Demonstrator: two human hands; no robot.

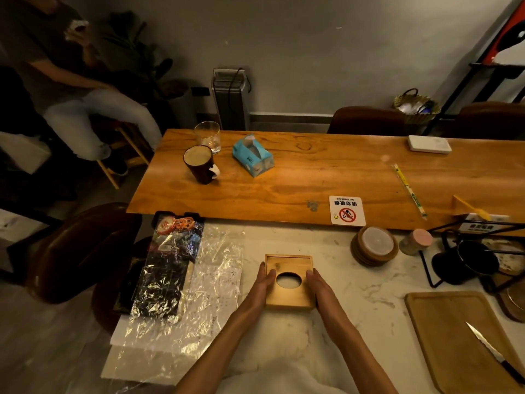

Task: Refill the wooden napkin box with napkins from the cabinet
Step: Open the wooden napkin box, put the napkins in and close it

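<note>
Wooden box on marble counter, left hand and right hand flat against its sides, fingers straight, wooden table beyond with mug, glass, tissue pack, grey wall behind

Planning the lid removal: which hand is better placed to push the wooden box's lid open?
Probably the left hand: its fingertips lie atop the square wooden napkin box, beside its oval hole. The right hand only flanks the box's side.

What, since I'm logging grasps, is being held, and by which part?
The box, held between both hands: the left hand lies flat against its left side, the right hand against its right side.
</note>
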